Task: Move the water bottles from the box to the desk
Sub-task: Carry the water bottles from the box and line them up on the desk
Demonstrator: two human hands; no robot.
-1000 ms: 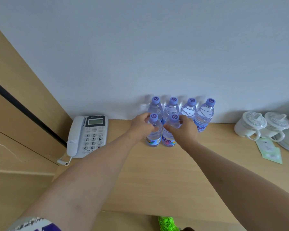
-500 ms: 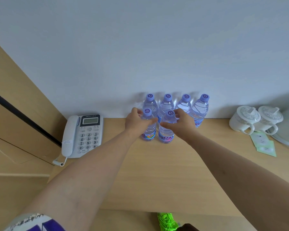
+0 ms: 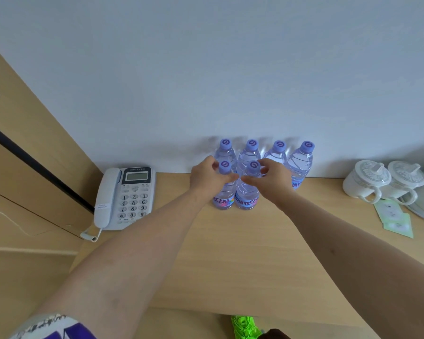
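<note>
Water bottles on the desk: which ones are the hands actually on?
The two front bottles. The left hand wraps the front-left bottle and the right hand the front-right bottle; the four back bottles by the wall stand untouched.

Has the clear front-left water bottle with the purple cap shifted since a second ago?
No: the front-left bottle stands directly before the back row's leftmost bottle, as earlier; the left hand grips its neck.

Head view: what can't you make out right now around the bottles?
- The box: outside the head view.
- Left hand and right hand cover the necks of the two front bottles; grip firmness unclear.
- Back row bottles: lower parts hidden behind front bottles and hands.
- Phone sticker: too small.
</note>
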